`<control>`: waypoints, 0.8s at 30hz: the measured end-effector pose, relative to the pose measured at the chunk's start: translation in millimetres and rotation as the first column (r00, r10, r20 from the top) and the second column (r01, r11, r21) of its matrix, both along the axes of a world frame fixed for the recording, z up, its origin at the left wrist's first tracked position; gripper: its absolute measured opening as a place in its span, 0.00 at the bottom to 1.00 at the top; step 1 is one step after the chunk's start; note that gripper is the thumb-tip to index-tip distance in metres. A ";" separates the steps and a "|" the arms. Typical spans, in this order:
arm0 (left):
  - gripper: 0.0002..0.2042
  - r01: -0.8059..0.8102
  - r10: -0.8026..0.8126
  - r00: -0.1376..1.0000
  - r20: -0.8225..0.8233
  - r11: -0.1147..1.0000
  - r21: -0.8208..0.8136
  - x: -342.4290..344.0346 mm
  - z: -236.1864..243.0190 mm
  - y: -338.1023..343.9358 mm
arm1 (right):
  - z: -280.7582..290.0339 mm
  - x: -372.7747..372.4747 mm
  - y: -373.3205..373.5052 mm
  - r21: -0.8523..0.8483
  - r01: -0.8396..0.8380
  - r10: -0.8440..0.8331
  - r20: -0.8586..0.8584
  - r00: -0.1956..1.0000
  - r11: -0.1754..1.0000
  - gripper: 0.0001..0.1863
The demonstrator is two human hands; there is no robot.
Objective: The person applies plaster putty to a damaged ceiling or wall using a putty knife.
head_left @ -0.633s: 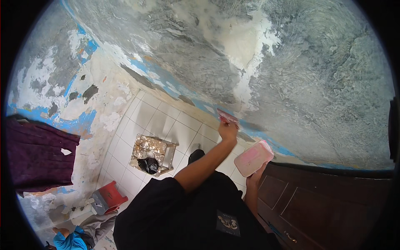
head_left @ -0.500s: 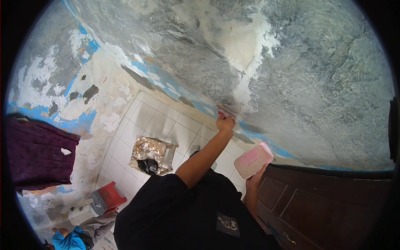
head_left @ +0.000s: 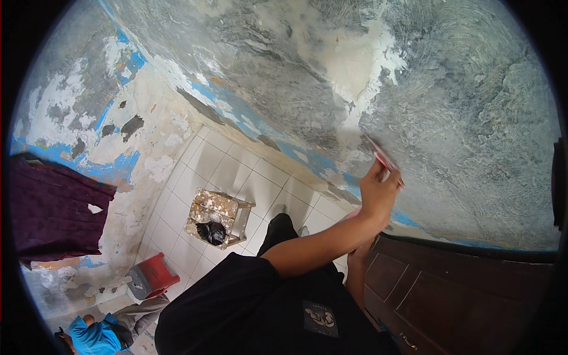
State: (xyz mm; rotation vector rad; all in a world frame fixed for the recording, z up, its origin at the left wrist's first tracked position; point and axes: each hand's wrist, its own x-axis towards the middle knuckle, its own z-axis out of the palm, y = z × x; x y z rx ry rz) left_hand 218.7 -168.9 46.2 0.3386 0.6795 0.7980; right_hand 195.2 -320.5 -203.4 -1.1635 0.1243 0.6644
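My left hand (head_left: 380, 192) is closed round a thin, flat, reddish spreader (head_left: 384, 157), its long edge against or very close to the rough grey wall (head_left: 455, 130). Below it, my right hand (head_left: 359, 255) is partly hidden behind my left forearm. Only a sliver of the pink plastic tub (head_left: 353, 213) in that hand shows past the forearm; its contents are out of sight. A pale patch of filler (head_left: 358, 77) runs down the wall to the left of the spreader.
A paint-spattered wooden stool (head_left: 216, 204) with a black plastic bag (head_left: 211, 232) stands on white tiles. A red and grey plastic stool (head_left: 155, 276) is at lower left, near a person in blue (head_left: 94, 336). Dark cloth (head_left: 59, 213) hangs left. Dark wooden furniture (head_left: 438, 296) stands right.
My left hand has moved right along the wall with the spreader, which is now tilted. My left forearm now crosses in front of the tub, which showed pale and pinkish paste before.
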 end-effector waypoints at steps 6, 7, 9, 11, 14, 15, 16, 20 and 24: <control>0.06 0.151 -0.147 0.988 -0.048 0.983 0.107 -46.9 -21.5 -4.9 | -2.1 3.9 -9.1 0.072 0.000 -0.002 0.019 1.000 0.997 0.38; 0.06 0.083 -0.068 0.991 -0.113 0.988 0.134 -50.2 -41.4 1.4 | 1.8 3.5 -8.2 0.075 0.012 -0.016 0.051 0.999 0.997 0.38; 0.06 -0.053 0.092 0.974 -0.207 0.982 0.184 -52.3 -87.8 18.0 | 4.4 5.3 -11.0 0.078 0.024 -0.028 0.055 0.998 0.997 0.38; 0.06 -0.160 0.252 0.924 -0.288 0.938 0.307 -47.0 -149.6 49.4 | 6.2 6.1 -12.7 0.081 0.031 -0.036 0.058 0.998 0.996 0.39; 0.06 -0.156 0.286 0.884 -0.370 0.926 0.342 -34.1 -192.1 97.8 | 12.3 4.0 -13.0 0.081 0.015 -0.020 0.059 0.998 0.997 0.38; 0.06 -0.128 0.238 0.880 -0.411 0.952 0.277 -30.7 -192.7 111.9 | 14.1 2.9 -9.7 0.076 0.009 -0.013 0.059 0.998 0.997 0.38; 0.06 -0.124 0.234 0.883 -0.408 0.953 0.277 -20.5 -179.9 116.9 | 14.6 4.7 -9.4 0.066 0.016 -0.020 0.062 0.998 0.998 0.38; 0.07 -0.137 0.289 0.893 -0.344 0.904 0.405 9.7 -114.0 99.8 | 14.3 3.2 -5.9 0.059 -0.013 0.010 0.055 0.998 0.998 0.37; 0.09 -0.109 0.366 0.881 -0.299 0.773 0.625 21.7 -53.4 47.1 | 4.3 6.8 -5.4 0.040 0.029 -0.031 0.030 0.999 0.999 0.36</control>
